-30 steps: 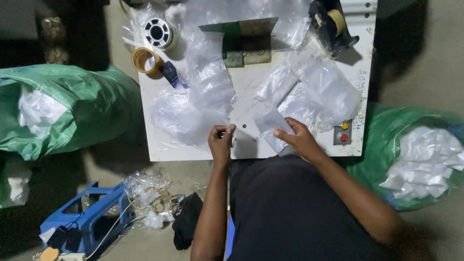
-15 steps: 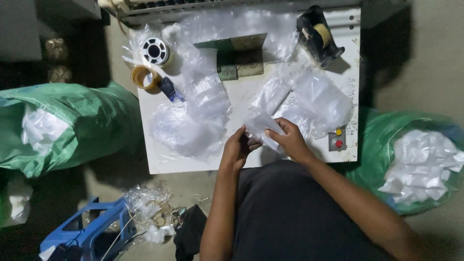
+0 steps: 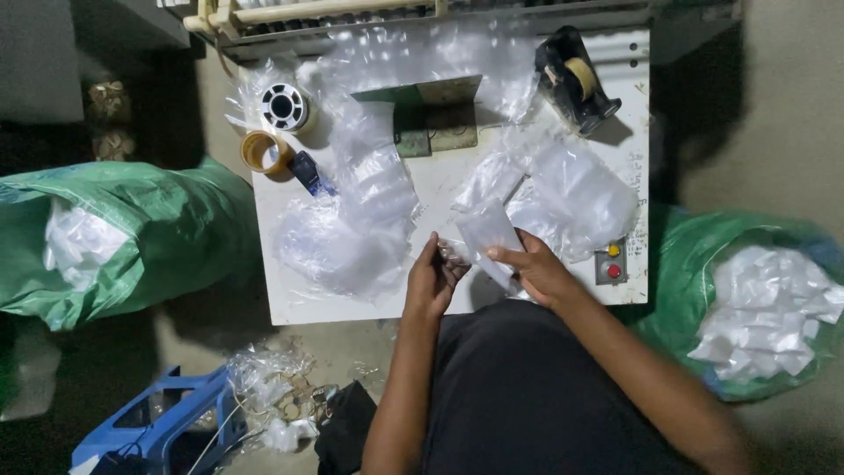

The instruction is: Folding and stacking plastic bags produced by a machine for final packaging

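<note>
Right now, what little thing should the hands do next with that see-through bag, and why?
Probably pull the small clear bag's mouth open. Both hands are on it already: the left hand pinches its near edge and the right hand holds its side, lifted just above the white table. It looks flat.

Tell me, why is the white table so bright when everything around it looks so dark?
In the head view, light falls mainly on the white table; glare whitens the clear plastic bags; the floor lies in deep shadow; both hands, left hand and right hand, look slightly soft.
</note>
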